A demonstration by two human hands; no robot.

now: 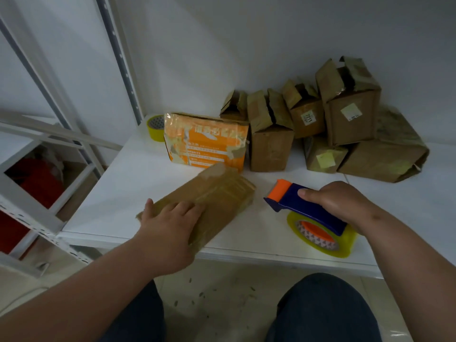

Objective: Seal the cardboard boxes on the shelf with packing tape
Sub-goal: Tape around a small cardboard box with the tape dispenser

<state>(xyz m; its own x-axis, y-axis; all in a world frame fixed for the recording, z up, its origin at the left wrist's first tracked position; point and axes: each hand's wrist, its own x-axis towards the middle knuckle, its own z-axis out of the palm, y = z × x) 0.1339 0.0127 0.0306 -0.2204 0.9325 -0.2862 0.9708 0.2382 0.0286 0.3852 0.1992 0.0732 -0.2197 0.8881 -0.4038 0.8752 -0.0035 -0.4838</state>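
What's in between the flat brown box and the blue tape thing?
Nothing. In the head view, only bare white shelf shows between the flat brown box under the left hand and the tape dispenser gripped by the right hand.

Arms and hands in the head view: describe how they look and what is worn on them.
Both forearms are bare up to the frame edge, with no sleeve in view. The left hand and right hand wear no gloves, and no rings, watch or wristband show. Dark blue trousers cover the legs below.
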